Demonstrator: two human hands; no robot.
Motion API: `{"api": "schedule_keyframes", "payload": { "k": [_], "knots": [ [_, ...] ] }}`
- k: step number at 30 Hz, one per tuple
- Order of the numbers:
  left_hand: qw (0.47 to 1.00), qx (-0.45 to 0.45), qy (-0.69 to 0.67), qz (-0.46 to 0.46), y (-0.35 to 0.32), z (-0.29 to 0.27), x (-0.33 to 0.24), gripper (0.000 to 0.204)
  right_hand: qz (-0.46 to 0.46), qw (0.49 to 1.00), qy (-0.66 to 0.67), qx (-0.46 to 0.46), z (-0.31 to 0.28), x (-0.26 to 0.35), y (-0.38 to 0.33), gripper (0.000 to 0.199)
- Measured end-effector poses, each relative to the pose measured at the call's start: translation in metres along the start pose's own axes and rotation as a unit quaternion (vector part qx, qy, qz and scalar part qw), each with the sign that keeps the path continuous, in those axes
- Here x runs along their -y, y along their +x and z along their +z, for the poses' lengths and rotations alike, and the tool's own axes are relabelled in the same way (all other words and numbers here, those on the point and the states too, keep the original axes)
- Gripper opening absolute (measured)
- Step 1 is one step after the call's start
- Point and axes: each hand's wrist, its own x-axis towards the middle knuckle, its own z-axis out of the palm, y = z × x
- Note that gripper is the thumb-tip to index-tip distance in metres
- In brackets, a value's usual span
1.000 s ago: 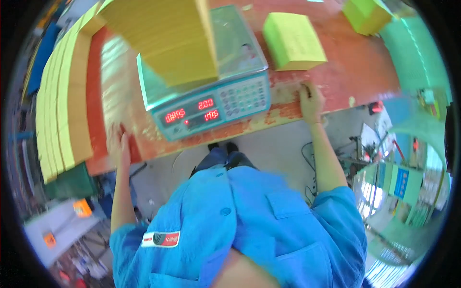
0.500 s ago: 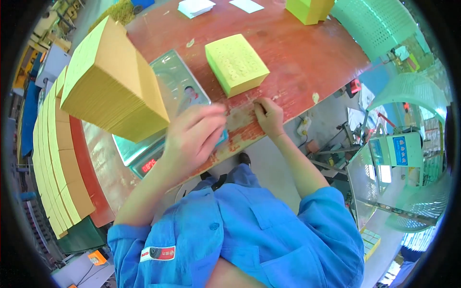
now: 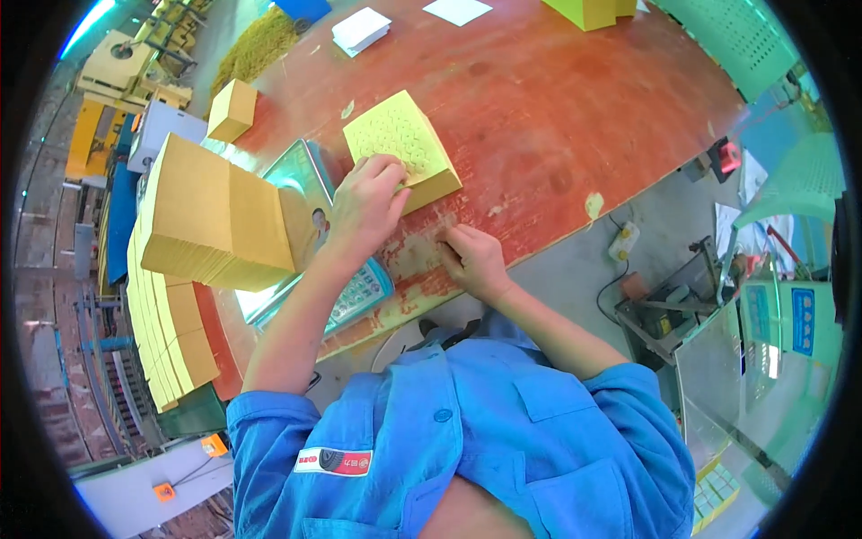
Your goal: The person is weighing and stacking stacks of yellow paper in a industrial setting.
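Note:
A squat yellow stack of paper [image 3: 422, 189] with a dimpled top sits on the red-brown table [image 3: 548, 162]. My left hand [image 3: 368, 202] reaches onto its near left corner, fingers bent and close together against the top. Whether they pinch a sheet there is hidden. Just right of it, above the table's worn front edge, my right hand [image 3: 473, 262] is curled closed, and its inside cannot be seen. To the left, a tall block of stacked tan-yellow sheets [image 3: 215, 216] stands on a weighing scale [image 3: 355, 301] with a blue keypad; my left forearm crosses in front of the scale.
Long rows of yellow stacks [image 3: 175, 337] line the left side. A smaller yellow block [image 3: 232, 110] stands at the far left corner. White sheets [image 3: 361, 31] and another yellow stack [image 3: 582, 11] lie at the back. Green perforated chairs [image 3: 736, 45] stand right of the table.
My left hand has moved from above the scale onto the yellow stack. My right hand stays curled near the table's edge. The whole view has shifted, bringing the small far-left block into sight.

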Motion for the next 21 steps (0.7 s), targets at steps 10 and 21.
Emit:
{"api": "schedule_keyframes", "payload": {
  "k": [10, 21],
  "knots": [
    [0.995, -0.102, 0.0, 0.022, -0.021, -0.012, -0.024, 0.015, 0.355, 0.732, 0.576, 0.085, -0.052, -0.003, 0.032, 0.028],
    [0.871, -0.186, -0.372, -0.261, -0.11, -0.005, -0.038, 0.053, 0.269, 0.88, 0.369, 0.13, -0.079, 0.066, 0.031, 0.034]
  ]
}}
